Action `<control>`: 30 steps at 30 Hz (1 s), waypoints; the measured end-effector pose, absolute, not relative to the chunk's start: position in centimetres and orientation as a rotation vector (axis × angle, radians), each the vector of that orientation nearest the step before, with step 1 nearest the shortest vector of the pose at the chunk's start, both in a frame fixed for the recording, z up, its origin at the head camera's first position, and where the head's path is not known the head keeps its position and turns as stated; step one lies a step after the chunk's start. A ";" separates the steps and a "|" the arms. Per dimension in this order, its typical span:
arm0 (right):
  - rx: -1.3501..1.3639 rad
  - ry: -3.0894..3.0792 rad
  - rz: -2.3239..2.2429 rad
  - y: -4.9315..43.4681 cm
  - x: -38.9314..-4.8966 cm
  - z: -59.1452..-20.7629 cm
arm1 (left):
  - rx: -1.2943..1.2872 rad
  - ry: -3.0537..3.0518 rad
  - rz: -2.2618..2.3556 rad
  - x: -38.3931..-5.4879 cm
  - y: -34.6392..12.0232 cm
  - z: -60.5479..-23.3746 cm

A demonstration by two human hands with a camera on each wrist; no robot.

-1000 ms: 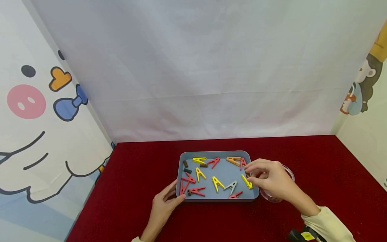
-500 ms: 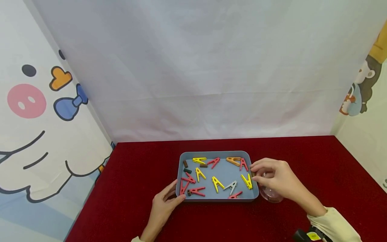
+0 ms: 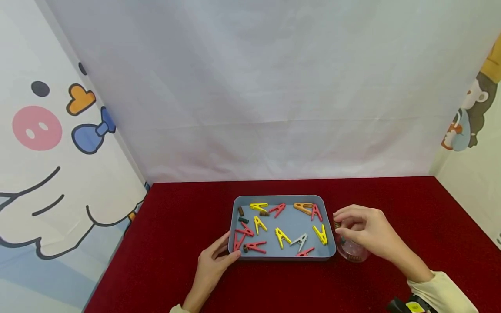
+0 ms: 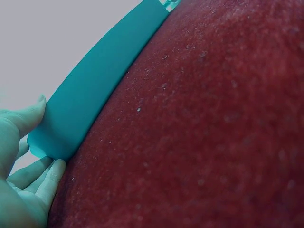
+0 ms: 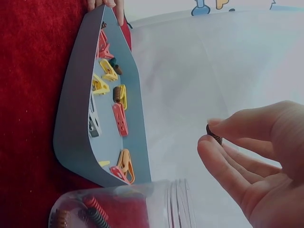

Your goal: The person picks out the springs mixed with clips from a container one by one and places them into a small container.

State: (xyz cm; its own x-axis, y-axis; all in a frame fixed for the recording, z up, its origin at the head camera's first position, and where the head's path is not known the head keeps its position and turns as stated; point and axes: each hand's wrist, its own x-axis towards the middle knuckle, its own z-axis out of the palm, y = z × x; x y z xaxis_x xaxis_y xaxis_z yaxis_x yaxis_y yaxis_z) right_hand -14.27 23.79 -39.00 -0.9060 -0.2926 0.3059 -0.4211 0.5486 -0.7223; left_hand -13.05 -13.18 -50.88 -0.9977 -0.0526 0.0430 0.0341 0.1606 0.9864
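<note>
My right hand (image 3: 365, 226) pinches a small brown coil spring (image 5: 216, 136) between thumb and fingertips, above a clear jar (image 5: 179, 204) that stands right of the tray. Through the jar's wall show a red spring (image 5: 96, 208), a dark one (image 5: 99, 218) and a brown one (image 5: 61, 218). At the front left corner of the blue-grey tray (image 3: 291, 221), my left hand (image 3: 211, 265) holds on, thumb on the front wall and fingers round the side. Yellow, red, grey and orange plastic clips, such as a yellow clip (image 3: 320, 234), lie in the tray with several loose springs.
A dark red cloth (image 3: 188, 217) covers the table. Behind it hangs a white curtain (image 3: 289, 108). A cartoon-printed panel (image 3: 35, 195) stands at the left, and another printed panel (image 3: 475, 174) at the right.
My right hand has moved to the right with the brown spring, from over the tray's right edge to above the jar. My left hand has stayed at the tray corner.
</note>
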 end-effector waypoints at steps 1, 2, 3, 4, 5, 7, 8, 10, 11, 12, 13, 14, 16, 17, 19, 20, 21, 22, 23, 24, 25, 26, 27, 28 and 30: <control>0.613 -2.626 1.283 24.0 -14.3 -39.0 | 0.017 -2.342 -1.999 -13.0 -13.2 -50.8; 0.615 -2.621 1.280 24.1 -14.3 -39.1 | 0.018 -2.344 -2.007 -13.0 -13.2 -50.6; 0.610 -2.621 1.280 24.2 -14.3 -39.1 | 0.019 -2.342 -2.019 -12.9 -13.2 -50.4; 0.606 -2.621 1.282 24.3 -14.3 -39.1 | 0.019 -2.343 -2.029 -12.8 -13.1 -50.1; 0.606 -2.619 1.286 24.5 -14.3 -39.1 | 0.019 -2.343 -2.039 -12.7 -13.1 -49.8; 0.605 -2.616 1.299 24.7 -14.2 -39.2 | 0.018 -2.348 -2.051 -12.4 -13.0 -49.1; 0.605 -2.614 1.303 24.8 -14.2 -39.2 | 0.018 -2.352 -2.056 -12.3 -12.9 -48.7; 0.600 -2.608 1.307 25.1 -14.2 -39.2 | 0.018 -2.360 -2.056 -12.1 -12.7 -48.2; 0.595 -2.605 1.305 25.2 -14.2 -39.2 | 0.019 -2.363 -2.056 -12.0 -12.7 -48.0; 0.590 -2.603 1.303 25.3 -14.2 -39.2 | 0.018 -2.365 -2.056 -11.9 -12.7 -47.8; 0.583 -2.603 1.299 25.4 -14.2 -39.2 | 0.021 -2.366 -2.055 -11.9 -12.7 -47.7; 0.575 -2.603 1.299 25.5 -14.2 -39.2 | 0.022 -2.366 -2.053 -11.9 -12.6 -47.7; 0.562 -2.604 1.293 25.7 -14.2 -39.3 | 0.024 -2.362 -2.045 -12.1 -12.7 -48.2; 0.556 -2.607 1.293 25.8 -14.2 -39.3 | 0.026 -2.362 -2.044 -12.1 -12.8 -48.3; 0.547 -2.609 1.288 26.0 -14.2 -39.4 | 0.035 -2.365 -2.041 -12.1 -12.8 -48.4; 0.542 -2.610 1.286 26.0 -14.2 -39.5 | 0.037 -2.368 -2.038 -12.2 -12.8 -48.4; 0.536 -2.612 1.278 26.1 -14.2 -39.6 | 0.040 -2.369 -2.038 -12.2 -12.8 -48.4; 0.528 -2.615 1.272 26.2 -14.1 -39.6 | 0.041 -2.369 -2.039 -12.1 -12.7 -48.3; 0.521 -2.619 1.262 26.3 -14.1 -39.6 | 0.048 -2.374 -2.045 -12.0 -12.7 -47.9; 0.515 -2.621 1.254 26.3 -14.1 -39.7 | 0.050 -2.372 -2.048 -12.0 -12.6 -47.9; 0.508 -2.626 1.243 26.4 -14.1 -39.7 | 0.050 -2.370 -2.048 -11.9 -12.6 -47.8; 0.501 -2.629 1.234 26.5 -14.1 -39.7 | 0.047 -2.369 -2.049 -11.9 -12.6 -47.8; 0.498 -2.632 1.226 26.5 -14.0 -39.7 | 0.045 -2.366 -2.052 -11.9 -12.6 -47.8; 0.495 -2.634 1.218 26.6 -14.0 -39.8 | 0.043 -2.365 -2.053 -11.9 -12.6 -47.8; 0.497 -2.633 1.208 26.7 -14.0 -39.8 | 0.035 -2.363 -2.051 -11.9 -12.6 -47.8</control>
State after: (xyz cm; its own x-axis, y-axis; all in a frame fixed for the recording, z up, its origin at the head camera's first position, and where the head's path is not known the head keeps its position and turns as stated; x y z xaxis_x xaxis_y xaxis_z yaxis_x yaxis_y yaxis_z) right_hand -14.02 26.69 -39.83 -0.9229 -0.2173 0.3180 -0.3828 0.6089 -0.6947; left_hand -11.94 -12.65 -47.80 -0.9997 -0.0249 -0.0056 -0.0090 0.1405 0.9900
